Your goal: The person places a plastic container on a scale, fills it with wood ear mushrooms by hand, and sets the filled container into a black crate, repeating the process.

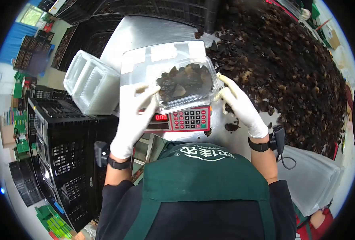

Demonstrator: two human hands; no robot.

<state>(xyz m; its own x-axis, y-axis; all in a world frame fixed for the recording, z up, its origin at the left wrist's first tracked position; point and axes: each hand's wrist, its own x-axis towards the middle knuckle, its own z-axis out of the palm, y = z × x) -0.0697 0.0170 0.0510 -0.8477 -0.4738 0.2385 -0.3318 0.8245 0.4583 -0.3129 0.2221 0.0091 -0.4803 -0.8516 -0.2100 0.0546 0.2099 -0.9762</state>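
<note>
A clear plastic clamshell container [185, 105] with dark brown, frilly pieces resembling wood ear mushrooms [181, 83] in it is at the middle, above a red weighing scale [207, 120]. Red digits on the scale read 0.00. My left hand [136, 114], in a white glove, grips the container's left edge between thumb and fingers. At the right rim, my gloved right hand [237, 102] holds on with its fingertips. Behind the filled part, a clear panel [139, 76] looks like the container's opened lid; its exact join cannot be made out.
A large heap of the same dark pieces [289, 80] covers the metal table [139, 30] on the right. Nested clear containers [93, 84] stand at left, above black crates [73, 160]. Flat clear plastic pieces [309, 176] lie at lower right. Another person's red sleeve [325, 224] shows there.
</note>
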